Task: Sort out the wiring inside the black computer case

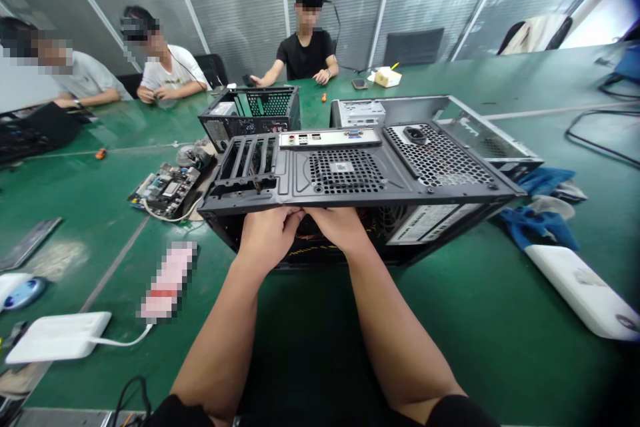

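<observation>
A black computer case [295, 180] lies in front of me, its rear panel with vents, ports and slot openings facing up. Both hands reach in under the panel's near edge, close together. My left hand [267, 233] is closed, thumb and fingers bent inward; what they hold is hidden. Beside it, my right hand [340, 227] points into the case with its fingers mostly out of sight behind the edge. Dark parts and yellow wires [315, 251] show below the hands. A white label [425, 223] is on the case's inside at the right.
A motherboard [167, 190] lies left of the case. Behind stand another open case [250, 113] and a silver-grey case [415, 110]. A white power bank [60, 337] is at left, a white device [583, 290] and blue cloth [540, 220] at right. Several people sit across the green table [565, 87].
</observation>
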Available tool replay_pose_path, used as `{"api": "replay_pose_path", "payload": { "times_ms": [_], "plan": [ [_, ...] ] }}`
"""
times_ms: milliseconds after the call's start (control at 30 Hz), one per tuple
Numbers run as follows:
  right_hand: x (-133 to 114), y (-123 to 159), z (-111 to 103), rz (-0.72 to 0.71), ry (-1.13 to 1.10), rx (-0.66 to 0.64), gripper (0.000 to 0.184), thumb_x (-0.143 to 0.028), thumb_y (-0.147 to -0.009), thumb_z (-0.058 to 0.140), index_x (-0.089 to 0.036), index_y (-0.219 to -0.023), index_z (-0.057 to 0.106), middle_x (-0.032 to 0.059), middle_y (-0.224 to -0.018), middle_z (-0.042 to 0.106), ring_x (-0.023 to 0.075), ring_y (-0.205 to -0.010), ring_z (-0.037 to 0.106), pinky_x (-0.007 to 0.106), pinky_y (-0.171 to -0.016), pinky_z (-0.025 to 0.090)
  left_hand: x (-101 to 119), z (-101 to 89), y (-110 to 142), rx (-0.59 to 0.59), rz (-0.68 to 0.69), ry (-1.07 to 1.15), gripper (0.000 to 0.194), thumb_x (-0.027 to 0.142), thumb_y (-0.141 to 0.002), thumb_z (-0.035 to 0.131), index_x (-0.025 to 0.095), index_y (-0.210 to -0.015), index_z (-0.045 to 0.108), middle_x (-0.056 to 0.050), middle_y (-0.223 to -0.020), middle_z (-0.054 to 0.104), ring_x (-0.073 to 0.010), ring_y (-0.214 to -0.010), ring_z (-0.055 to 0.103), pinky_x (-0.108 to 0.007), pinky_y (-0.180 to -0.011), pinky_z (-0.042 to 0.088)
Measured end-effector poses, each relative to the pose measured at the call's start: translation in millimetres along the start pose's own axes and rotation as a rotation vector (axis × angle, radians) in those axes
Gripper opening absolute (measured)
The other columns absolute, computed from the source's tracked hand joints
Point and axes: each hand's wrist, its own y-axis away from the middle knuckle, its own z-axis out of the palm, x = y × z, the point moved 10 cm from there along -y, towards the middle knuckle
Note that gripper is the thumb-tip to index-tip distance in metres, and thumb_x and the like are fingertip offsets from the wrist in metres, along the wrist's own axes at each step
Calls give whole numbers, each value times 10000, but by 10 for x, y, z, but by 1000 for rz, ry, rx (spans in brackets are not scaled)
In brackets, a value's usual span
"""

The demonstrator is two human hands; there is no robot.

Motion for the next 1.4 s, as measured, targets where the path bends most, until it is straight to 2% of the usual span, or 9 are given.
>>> {"api": "replay_pose_path", "payload": {
  "times_ms": [167, 467, 567, 700, 867, 1100, 1200, 1267, 1400],
  "plan": [
    [6, -3, 0, 2, 9, 1, 300, -322, -831, 611, -283, -1111, 709, 29, -1168, 721, 300, -1285, 547, 515, -1122, 377, -3, 7, -1, -8, 0, 89, 129, 220, -858, 602, 191, -769, 691, -18, -773, 750, -200, -721, 685, -287, -597, 434],
    [-8, -8, 18, -2, 21, -27, 244, -347, -848, 583, -268, -1038, 715, 37, -1153, 726, 293, -1254, 570, 507, -1105, 392, 18, -4, -15, -8, -26, 107, 156, 202, -841, 620, 178, -690, 651, -3, -693, 712, -170, -636, 638, -284, -586, 390],
    [-22, -6, 24, -12, 30, -34, 266, -338, -854, 575, -284, -1078, 709, 33, -1157, 723, 293, -1283, 550, 522, -1130, 354, 19, -6, -8, -1, -13, 99, 142, 208, -862, 599, 186, -749, 681, -17, -736, 720, -188, -676, 650, -283, -590, 413],
    [-30, 1, 29, -14, 29, -42, 310, -336, -859, 579, -298, -1144, 693, 25, -1171, 719, 284, -1292, 544, 514, -1137, 350, 62, -15, -8, -5, 48, 63, 175, 172, -884, 551, 187, -807, 708, -55, -859, 731, -228, -805, 666, -318, -698, 479],
    [-46, 8, 23, -23, 24, -39, 305, -364, -874, 579, -285, -1146, 693, 27, -1130, 734, 279, -1252, 575, 492, -1107, 393, 78, -14, -18, -23, 66, 74, 236, 130, -898, 497, 182, -775, 692, -59, -828, 717, -218, -779, 661, -327, -736, 490],
    [-51, -6, -33, -37, 38, 41, 236, -350, -836, 596, -260, -1024, 708, 38, -1083, 739, 289, -1220, 589, 495, -1097, 390, 23, -4, 4, -6, -8, 91, 143, 216, -881, 569, 194, -824, 698, -34, -777, 724, -195, -692, 652, -289, -601, 444],
    [-28, -10, -32, -24, 38, 45, 189, -361, -834, 592, -246, -938, 701, 44, -1034, 744, 290, -1169, 614, 494, -1077, 407, 7, -28, -2, 14, -42, 120, 81, 235, -831, 644, 187, -768, 660, -11, -729, 703, -177, -671, 634, -283, -609, 437],
    [-39, -10, -18, -34, 40, 33, 176, -364, -845, 575, -235, -872, 691, 48, -999, 746, 286, -1135, 627, 485, -1063, 419, 17, -37, -12, 14, -43, 131, 105, 232, -799, 679, 183, -720, 631, 0, -705, 688, -169, -667, 625, -283, -628, 439],
    [-81, -11, -4, -49, 48, 15, 177, -348, -854, 561, -240, -875, 699, 44, -989, 748, 284, -1147, 621, 482, -1068, 416, 50, -60, -24, 34, 0, 124, 138, 196, -812, 645, 183, -677, 617, 5, -670, 667, -166, -664, 614, -286, -651, 454]
  ]
}}
